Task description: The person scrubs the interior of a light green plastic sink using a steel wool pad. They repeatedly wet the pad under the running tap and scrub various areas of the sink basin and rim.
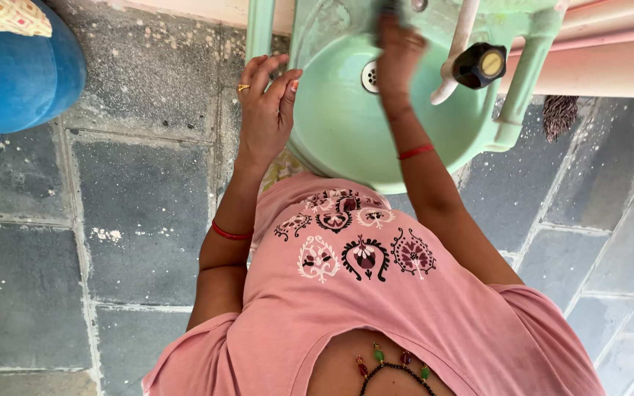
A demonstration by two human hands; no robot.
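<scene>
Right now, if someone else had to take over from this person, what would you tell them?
Left hand: resting on the left rim of the green basin, fingers curled over the edge, holding nothing.
Right hand: inside the basin at its back wall, pressed on something dark; what it is cannot be made out.
Drain: open, just left of the right hand.
Black tap knob: to the right, on a white pipe.
Done: cannot tell how much is scrubbed.
Left: probably the rest of the bowl.
</scene>
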